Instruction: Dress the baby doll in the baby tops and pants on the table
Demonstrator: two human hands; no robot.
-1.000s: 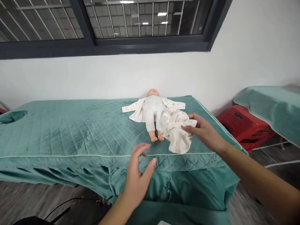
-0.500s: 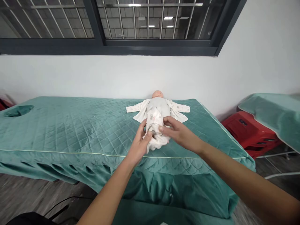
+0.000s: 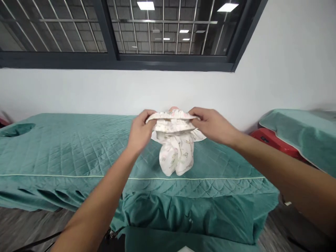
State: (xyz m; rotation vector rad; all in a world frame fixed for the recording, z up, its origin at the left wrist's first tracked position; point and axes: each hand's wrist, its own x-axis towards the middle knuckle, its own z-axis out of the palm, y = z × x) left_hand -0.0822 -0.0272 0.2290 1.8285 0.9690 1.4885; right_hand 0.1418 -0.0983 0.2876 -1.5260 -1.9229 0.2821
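Both hands hold white, printed baby pants (image 3: 178, 154) by the waistband, stretched wide between them. My left hand (image 3: 140, 129) is closed on the left end of the waistband, and my right hand (image 3: 210, 124) grips its right end. The two legs of the pants hang down towards me. Behind the pants lies a baby doll (image 3: 174, 108), mostly hidden; only a bit of its head shows above the waistband. Parts of the doll's white top (image 3: 198, 135) stick out at either side.
A bed with a quilted green cover (image 3: 78, 150) runs across the view, with a face hole (image 3: 18, 129) at its left end. White wall (image 3: 91, 91) and a barred window (image 3: 162, 31) stand behind. At the right, a red stool (image 3: 278, 141) sits beside another green-covered surface (image 3: 304, 133).
Both hands have risen and moved apart, stretching the waistband. The pants, bunched up before, now hang with their legs down and cover most of the doll.
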